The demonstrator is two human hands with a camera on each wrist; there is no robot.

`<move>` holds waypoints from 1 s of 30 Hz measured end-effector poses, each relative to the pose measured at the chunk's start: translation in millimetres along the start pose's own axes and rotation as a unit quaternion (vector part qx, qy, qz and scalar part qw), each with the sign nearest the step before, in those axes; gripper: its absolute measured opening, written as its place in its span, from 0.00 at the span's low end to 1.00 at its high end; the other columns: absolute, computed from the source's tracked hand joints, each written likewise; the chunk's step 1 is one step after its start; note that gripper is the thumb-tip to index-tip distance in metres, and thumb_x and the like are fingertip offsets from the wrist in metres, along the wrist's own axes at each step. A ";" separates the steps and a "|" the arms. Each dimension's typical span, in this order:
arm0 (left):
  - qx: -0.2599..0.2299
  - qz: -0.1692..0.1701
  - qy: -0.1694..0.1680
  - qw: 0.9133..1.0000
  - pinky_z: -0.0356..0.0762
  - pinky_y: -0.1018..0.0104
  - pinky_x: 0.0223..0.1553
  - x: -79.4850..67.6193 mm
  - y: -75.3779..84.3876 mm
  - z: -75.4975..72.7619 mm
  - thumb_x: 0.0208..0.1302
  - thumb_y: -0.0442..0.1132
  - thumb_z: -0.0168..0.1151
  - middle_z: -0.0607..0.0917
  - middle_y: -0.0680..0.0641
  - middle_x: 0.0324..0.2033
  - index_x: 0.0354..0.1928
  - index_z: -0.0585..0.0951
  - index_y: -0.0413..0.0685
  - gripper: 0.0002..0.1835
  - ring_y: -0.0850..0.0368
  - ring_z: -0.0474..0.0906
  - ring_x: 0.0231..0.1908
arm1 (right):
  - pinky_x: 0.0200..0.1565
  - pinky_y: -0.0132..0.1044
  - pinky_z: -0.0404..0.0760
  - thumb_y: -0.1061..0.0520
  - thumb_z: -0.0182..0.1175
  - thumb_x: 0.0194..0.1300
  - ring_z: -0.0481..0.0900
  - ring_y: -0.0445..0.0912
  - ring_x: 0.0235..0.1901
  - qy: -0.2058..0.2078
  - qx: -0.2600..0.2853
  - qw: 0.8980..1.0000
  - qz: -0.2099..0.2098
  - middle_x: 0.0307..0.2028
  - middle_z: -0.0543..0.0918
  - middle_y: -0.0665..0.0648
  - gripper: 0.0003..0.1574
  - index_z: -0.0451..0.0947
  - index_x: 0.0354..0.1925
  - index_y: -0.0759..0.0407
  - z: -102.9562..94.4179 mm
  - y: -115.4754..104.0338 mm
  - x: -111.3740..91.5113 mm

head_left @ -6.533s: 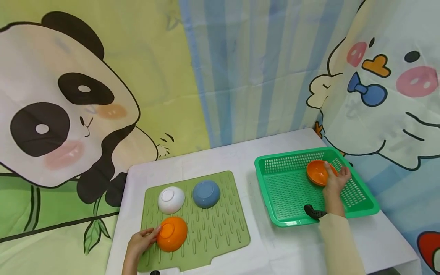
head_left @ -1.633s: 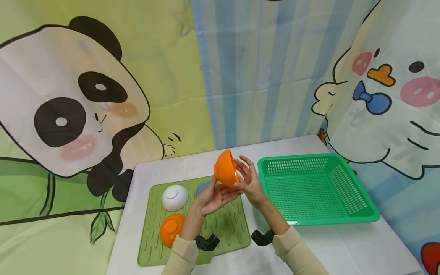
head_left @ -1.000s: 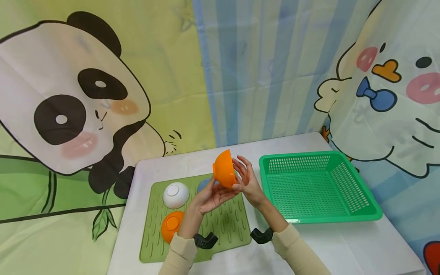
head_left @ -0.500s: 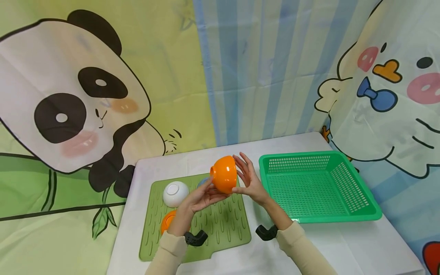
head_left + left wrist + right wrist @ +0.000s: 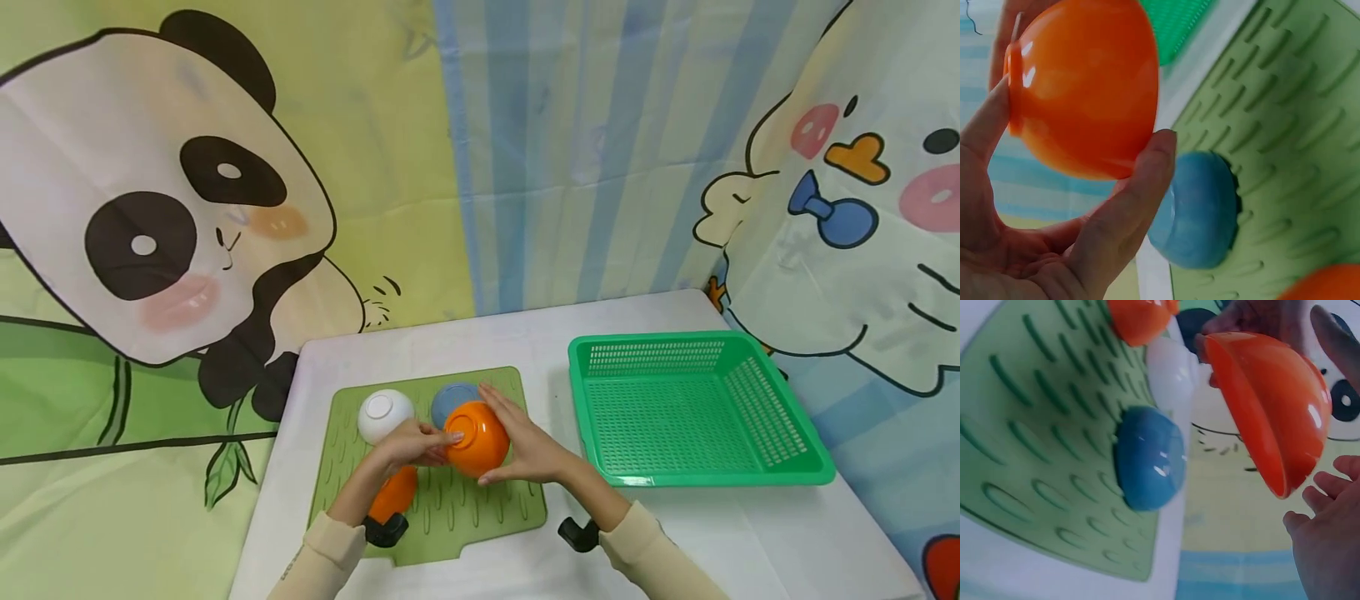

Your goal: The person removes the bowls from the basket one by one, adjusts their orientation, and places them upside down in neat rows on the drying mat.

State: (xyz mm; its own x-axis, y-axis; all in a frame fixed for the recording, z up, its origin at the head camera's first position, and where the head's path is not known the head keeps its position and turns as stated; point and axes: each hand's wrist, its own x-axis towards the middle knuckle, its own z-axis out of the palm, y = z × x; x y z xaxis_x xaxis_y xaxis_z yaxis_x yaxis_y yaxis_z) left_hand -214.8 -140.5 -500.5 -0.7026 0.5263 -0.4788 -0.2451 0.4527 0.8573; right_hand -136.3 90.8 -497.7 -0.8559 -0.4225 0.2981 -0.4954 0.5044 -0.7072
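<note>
An orange bowl (image 5: 483,442) is held over the green ribbed mat (image 5: 491,504), its foot turned up toward the head camera. My left hand (image 5: 411,444) grips it, the thumb on the foot and fingers at the rim, as the left wrist view shows. On the bowl's other side, my right hand (image 5: 532,450) spreads its fingers around it; in the right wrist view a gap shows between fingers and bowl. Upside down on the mat lie a white bowl (image 5: 385,414), a blue bowl (image 5: 452,397) and a second orange bowl (image 5: 393,493), partly hidden by my left arm.
A green plastic basket (image 5: 705,481) with nothing in it stands right of the mat on the white-covered table (image 5: 540,342). Behind the table hangs a cartoon-printed curtain (image 5: 525,167). Black wrist cameras (image 5: 386,531) sit on both wrists.
The smaller orange bowl left the basket, was held sideways in both hands, and has now tipped foot-up and come lower over the mat. My left hand let go of the other orange bowl earlier.
</note>
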 end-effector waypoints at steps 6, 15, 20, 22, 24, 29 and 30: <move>0.029 -0.007 0.000 1.000 0.81 0.55 0.38 -5.8 -11.1 -1.3 0.46 0.58 0.71 0.84 0.43 0.26 0.36 0.81 0.33 0.30 0.45 0.83 0.33 | 0.59 0.53 0.65 0.38 0.72 0.43 0.49 0.53 0.68 -0.016 -0.026 0.999 0.023 0.71 0.47 0.56 0.72 0.40 0.72 0.57 33.2 14.7 -7.2; 0.050 0.006 0.010 0.999 0.81 0.54 0.36 -12.1 -28.4 1.4 0.50 0.56 0.69 0.84 0.44 0.25 0.34 0.82 0.35 0.27 0.45 0.82 0.31 | 0.57 0.52 0.69 0.38 0.72 0.43 0.57 0.52 0.65 -0.002 -0.024 0.999 0.042 0.68 0.54 0.54 0.67 0.47 0.71 0.55 56.6 23.2 -13.6; 0.054 0.008 0.032 0.998 0.81 0.52 0.36 -9.4 -35.8 5.5 0.47 0.57 0.70 0.84 0.44 0.24 0.34 0.83 0.35 0.28 0.44 0.83 0.32 | 0.58 0.52 0.67 0.39 0.73 0.42 0.58 0.52 0.65 0.009 -0.036 0.998 0.048 0.68 0.56 0.55 0.66 0.49 0.70 0.58 64.7 26.4 -17.0; 0.062 0.009 0.045 0.997 0.81 0.52 0.35 -8.7 -38.1 8.1 0.45 0.57 0.71 0.84 0.45 0.24 0.33 0.83 0.34 0.29 0.43 0.83 0.31 | 0.58 0.52 0.67 0.39 0.74 0.42 0.58 0.52 0.65 0.013 -0.039 0.998 0.053 0.68 0.57 0.55 0.66 0.50 0.70 0.59 69.5 29.1 -18.6; 0.077 0.011 0.057 0.995 0.81 0.53 0.34 -8.1 -40.6 11.0 0.45 0.58 0.71 0.84 0.45 0.23 0.32 0.84 0.35 0.28 0.44 0.83 0.30 | 0.58 0.51 0.67 0.40 0.74 0.41 0.59 0.52 0.64 0.016 -0.038 0.997 0.062 0.67 0.57 0.55 0.67 0.50 0.70 0.59 74.9 32.3 -20.8; 0.128 0.009 0.089 0.988 0.81 0.53 0.31 -8.2 -46.0 17.6 0.45 0.59 0.70 0.84 0.45 0.20 0.26 0.86 0.40 0.26 0.46 0.82 0.26 | 0.58 0.52 0.67 0.39 0.73 0.41 0.61 0.52 0.63 0.019 -0.020 0.996 0.084 0.67 0.58 0.57 0.66 0.49 0.70 0.57 89.9 40.3 -26.5; 0.135 0.008 0.094 0.986 0.80 0.54 0.30 -8.4 -46.8 18.6 0.45 0.59 0.70 0.83 0.45 0.19 0.25 0.86 0.41 0.25 0.47 0.81 0.25 | 0.58 0.52 0.67 0.39 0.73 0.42 0.61 0.52 0.63 0.019 -0.015 0.996 0.088 0.67 0.57 0.57 0.66 0.49 0.70 0.57 92.8 41.8 -27.5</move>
State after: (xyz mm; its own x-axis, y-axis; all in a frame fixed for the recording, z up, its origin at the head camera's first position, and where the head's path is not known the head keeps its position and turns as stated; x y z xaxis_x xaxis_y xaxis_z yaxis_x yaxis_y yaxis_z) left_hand -185.1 -152.8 -540.1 -0.8226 0.4036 -0.4006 -0.0636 0.6347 0.7701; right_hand -119.8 53.6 -595.0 -0.9342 -0.2980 0.1960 -0.3416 0.5901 -0.7314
